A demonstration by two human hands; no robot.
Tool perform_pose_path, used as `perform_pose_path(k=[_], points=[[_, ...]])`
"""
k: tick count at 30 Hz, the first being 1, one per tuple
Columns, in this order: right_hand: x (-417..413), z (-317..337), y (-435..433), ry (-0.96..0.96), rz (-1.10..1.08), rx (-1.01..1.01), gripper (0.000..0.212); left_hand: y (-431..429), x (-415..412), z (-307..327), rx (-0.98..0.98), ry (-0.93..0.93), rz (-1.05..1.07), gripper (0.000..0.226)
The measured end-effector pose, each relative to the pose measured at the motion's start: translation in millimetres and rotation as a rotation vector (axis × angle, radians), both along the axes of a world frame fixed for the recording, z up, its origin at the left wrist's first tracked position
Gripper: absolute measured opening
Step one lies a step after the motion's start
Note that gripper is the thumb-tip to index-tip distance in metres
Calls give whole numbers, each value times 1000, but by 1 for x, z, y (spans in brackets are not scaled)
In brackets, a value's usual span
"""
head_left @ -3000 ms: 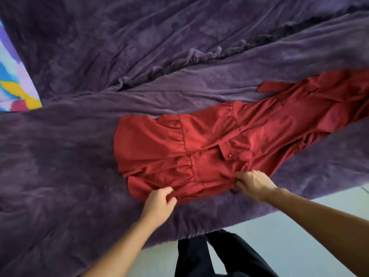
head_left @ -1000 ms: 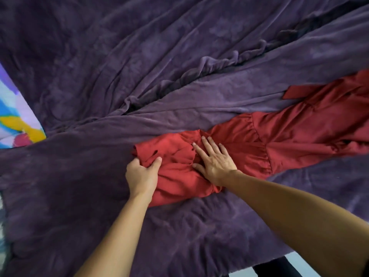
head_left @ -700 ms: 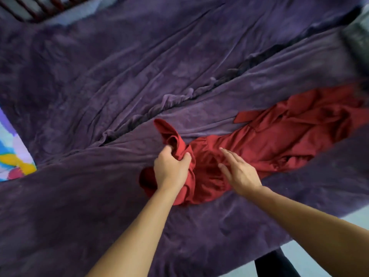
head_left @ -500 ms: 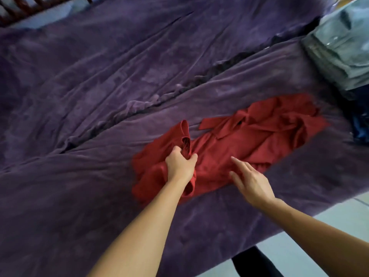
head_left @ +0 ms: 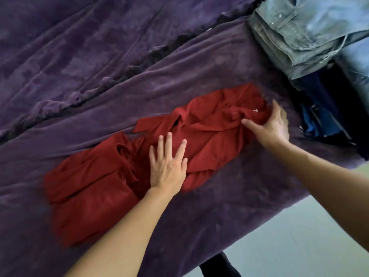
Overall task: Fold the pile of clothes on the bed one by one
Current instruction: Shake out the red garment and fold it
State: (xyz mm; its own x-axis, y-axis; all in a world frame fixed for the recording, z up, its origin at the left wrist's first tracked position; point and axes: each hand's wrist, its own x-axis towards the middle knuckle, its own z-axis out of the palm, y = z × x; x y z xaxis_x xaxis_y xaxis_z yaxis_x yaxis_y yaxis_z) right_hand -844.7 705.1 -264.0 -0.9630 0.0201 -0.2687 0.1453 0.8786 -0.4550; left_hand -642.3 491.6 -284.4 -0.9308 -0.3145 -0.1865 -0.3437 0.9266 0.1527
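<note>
One red dress (head_left: 209,124), under left hand (head_left: 167,166), right hand (head_left: 273,126) gripping end

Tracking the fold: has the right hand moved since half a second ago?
Yes. The right hand has gone rightward along the red dress, nearer the folded denim pile, and grips the dress's far end.

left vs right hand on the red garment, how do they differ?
The left hand lies flat, fingers straight, pressing the red garment at its middle; the right hand curls thumb and fingers round its bunched end. The left hand is sharp; the right hand is blurred. Both touch the garment on the purple blanket.
</note>
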Motion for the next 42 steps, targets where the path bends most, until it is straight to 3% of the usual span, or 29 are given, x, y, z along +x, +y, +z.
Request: perform_pose_path(k=[2, 4, 8, 11, 15, 18, 21, 24, 26, 29, 31, 34, 36, 39, 40, 42], points=[[-24, -15, -8, -109, 0, -67, 125, 9, -7, -30, 17, -153, -56, 61], [-35, -28, -15, -157, -1, -110, 122, 15, -12, -48, 17, -246, -60, 61], [-35, -25, -25, -269, -158, -361, 60, 11, -18, -37, 49, -273, -59, 60], [-28, 1, -31, -319, -233, -486, 27, -2, -17, 0, 160, -115, -48, 44], [-12, 43, -51, -267, -207, -614, 28, -22, 6, 47, 82, 308, 130, 25], [6, 76, -82, -215, -47, -633, 29, -41, 36, 61, -4, 276, 248, 29], [37, 96, -112, -19, 287, -359, 40, -48, 62, 63, 58, 173, 305, 30], [87, 91, -140, 185, 642, 33, 53, -55, 75, 62, 119, 230, 347, 30], [123, 71, -156, 77, 846, 172, 66, -57, 82, 61, 120, 317, 354, 29], [159, 36, -159, -411, 1068, 329, 91, -65, 90, 58, 28, 411, 381, 30], [161, 27, -146, -493, 1026, 174, 79, -73, 94, 55, -17, 471, 431, 29], [137, 19, -123, -15, 703, -140, 40, -77, 101, 42, -43, 422, 393, 38], [105, 12, -112, 118, 471, -129, 42, -72, 102, 28, -33, 167, 254, 47], [77, -9, -113, -253, 258, -60, 79, -68, 100, -3, 38, -233, 143, 53], [77, -17, -116, -369, 242, -81, 82, -69, 99, -11, 54, -287, 135, 52], [82, -24, -120, -479, 236, -155, 67, -74, 95, -19, 80, -307, 141, 51]])
